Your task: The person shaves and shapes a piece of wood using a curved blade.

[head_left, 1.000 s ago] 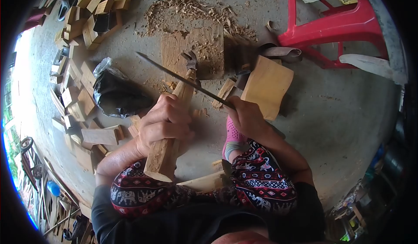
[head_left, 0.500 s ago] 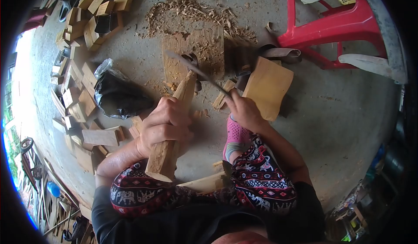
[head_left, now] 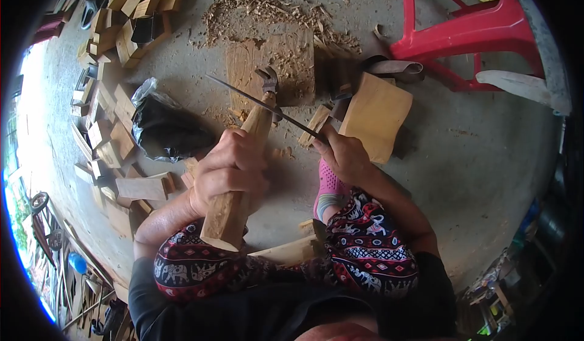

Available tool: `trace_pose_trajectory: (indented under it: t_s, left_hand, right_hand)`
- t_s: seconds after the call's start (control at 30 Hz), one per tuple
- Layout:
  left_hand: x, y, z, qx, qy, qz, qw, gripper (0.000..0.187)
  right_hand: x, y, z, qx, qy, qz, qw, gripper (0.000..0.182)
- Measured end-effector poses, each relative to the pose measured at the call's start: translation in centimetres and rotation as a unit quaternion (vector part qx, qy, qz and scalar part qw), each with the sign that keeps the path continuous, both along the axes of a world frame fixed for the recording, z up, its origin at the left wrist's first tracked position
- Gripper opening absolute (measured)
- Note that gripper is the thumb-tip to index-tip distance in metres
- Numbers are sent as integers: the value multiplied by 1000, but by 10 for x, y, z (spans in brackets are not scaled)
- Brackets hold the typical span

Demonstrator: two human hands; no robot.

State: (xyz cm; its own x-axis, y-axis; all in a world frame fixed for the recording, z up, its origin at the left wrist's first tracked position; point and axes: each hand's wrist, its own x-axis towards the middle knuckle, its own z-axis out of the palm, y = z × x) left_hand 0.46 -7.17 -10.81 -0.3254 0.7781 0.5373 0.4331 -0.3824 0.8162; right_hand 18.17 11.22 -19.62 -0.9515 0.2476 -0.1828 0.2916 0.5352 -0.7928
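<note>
My left hand [head_left: 230, 169] is wrapped round a long piece of wood [head_left: 227, 219], thick at the near end and narrowing away from me. A dark metal head [head_left: 268, 84], like a hammer's, shows at the wood's far tip. In my right hand [head_left: 347, 158] is a thin dark rod-like tool [head_left: 252, 101], its blade lying across the narrow end of the wood. Beyond both hands sits a wooden block [head_left: 243, 61] strewn with shavings.
Many wood blocks [head_left: 129, 186] and a black plastic bag [head_left: 164, 128] lie to the left. A red plastic stool [head_left: 468, 37] stands at the upper right. A curved wooden piece [head_left: 377, 119] lies beyond my right hand, and shavings [head_left: 261, 3] cover the floor beyond the block.
The thin tool's far tip has moved left, and my right hand has shifted slightly right and toward me. The held wood has barely moved.
</note>
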Motion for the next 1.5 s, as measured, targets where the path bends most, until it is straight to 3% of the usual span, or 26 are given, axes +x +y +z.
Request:
trace_pose_trajectory:
  t_s: [0.17, 0.37, 0.47, 0.53, 0.67, 0.73, 0.8, 0.9, 1.0, 1.03, 1.1, 1.33, 1.5]
  left_hand:
    - [-5, 4, 5, -27, 16, -49, 998, 14]
    - [-2, -1, 3, -32, 16, -43, 998, 15]
    - [-3, 2, 2, -25, 13, -38, 999, 16]
    - [-3, 4, 4, -26, 14, -40, 999, 17]
    - [-3, 1, 5, -31, 18, -51, 998, 17]
    - [-5, 0, 5, -33, 25, -51, 998, 17]
    - [-4, -1, 4, -33, 26, -50, 998, 17]
    - [-5, 1, 3, -32, 25, -62, 997, 17]
    - [-6, 4, 6, -39, 29, -79, 996, 17]
    - [-6, 3, 7, -39, 32, -77, 996, 17]
    - [-5, 1, 6, -33, 31, -63, 997, 15]
    - [-4, 4, 4, -33, 29, -72, 996, 13]
    - [-4, 3, 5, -43, 33, -76, 996, 13]
  right_hand:
    - [-2, 2, 17, 25, 104, 18, 994, 26]
    - [4, -1, -6, 19, -21, 20, 999, 23]
    - [1, -2, 10, 35, 59, -5, 998, 21]
    - [-1, -4, 20, 68, 140, 36, 987, 19]
    - [2, -4, -5, 74, 77, 52, 993, 18]
    - [-3, 7, -23, 22, -34, -21, 999, 17]
    - [2, 3, -16, 38, -35, -30, 998, 16]
    - [-5, -1, 19, 36, 72, -27, 996, 17]
    - [-4, -6, 5, 52, 128, 2, 990, 18]
    - [-4, -5, -8, 52, 131, 3, 990, 18]
    - [-6, 3, -27, 62, -36, 11, 997, 19]
    - [-11, 6, 15, 3, 73, -14, 997, 19]
    - [-11, 4, 5, -36, 81, -12, 996, 20]
